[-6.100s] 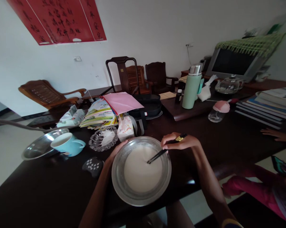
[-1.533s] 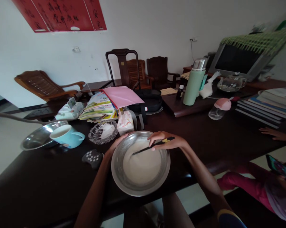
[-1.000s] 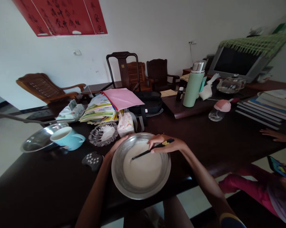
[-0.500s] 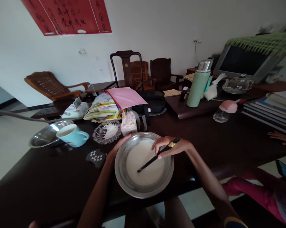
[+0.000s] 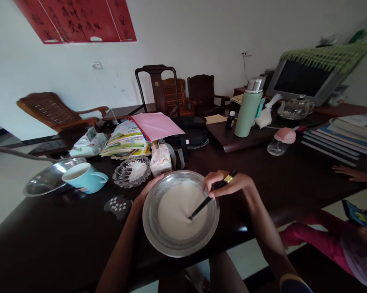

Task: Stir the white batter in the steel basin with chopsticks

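Note:
A steel bowl (image 5: 154, 234) of white batter (image 5: 174, 209) sits at the near edge of the dark table (image 5: 49, 240). My left hand (image 5: 147, 191) grips the bowl's far left rim. My right hand (image 5: 228, 183) is closed on black chopsticks (image 5: 209, 197), whose tips dip into the batter right of its middle.
A blue mug (image 5: 86, 179), a second steel bowl (image 5: 46, 183), a glass dish (image 5: 131, 173), a tissue pack (image 5: 160, 158) and a small dark spotted object (image 5: 119, 205) lie left and behind. Books (image 5: 127, 140), a green flask (image 5: 246, 108) and a pink-lidded bottle (image 5: 279, 142) stand farther back. Another person's hand (image 5: 352, 174) rests at right.
The chopstick tips have swept from the batter's left side round to its right side. My left hand has stayed on the rim.

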